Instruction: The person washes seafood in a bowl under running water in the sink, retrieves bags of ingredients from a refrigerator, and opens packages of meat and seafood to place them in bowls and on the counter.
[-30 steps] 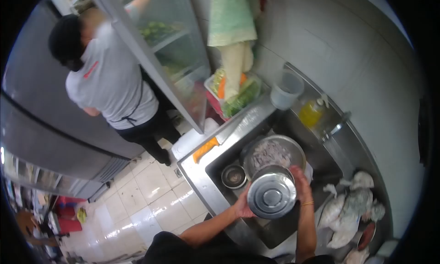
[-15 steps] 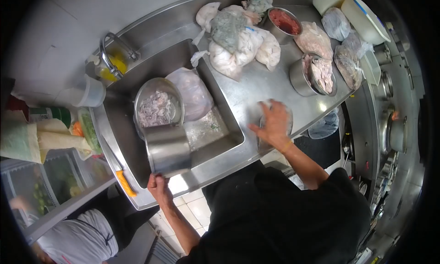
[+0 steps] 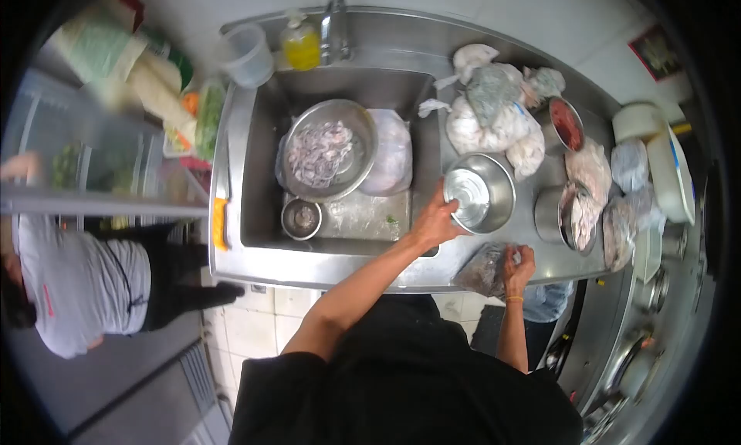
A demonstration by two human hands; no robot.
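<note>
My left hand (image 3: 437, 221) grips the rim of a round steel pot (image 3: 500, 196) over the counter beside the sink; its shiny inside faces up. Fingers of my right hand (image 3: 519, 267) are closed on the top of a clear plastic bag (image 3: 480, 272) with dark contents, near the counter's front edge. In the sink, a large metal bowl (image 3: 363, 163) holds pale greyish strips, perhaps squid. Below it sits a small metal bowl (image 3: 302, 219). To its right lies a plastic bag with pale pinkish contents (image 3: 394, 155).
Knotted white bags (image 3: 486, 125) lie behind the pot. Steel containers of red meat (image 3: 567, 125) and pale meat (image 3: 583, 221) stand to the right. A knife with an orange handle (image 3: 220, 223) rests left of the sink. Another person (image 3: 85, 291) is at far left.
My left hand has carried the pot from the sink's front edge rightward to the counter. My right hand, open before over the counter, has closed on the plastic bag. The view has turned.
</note>
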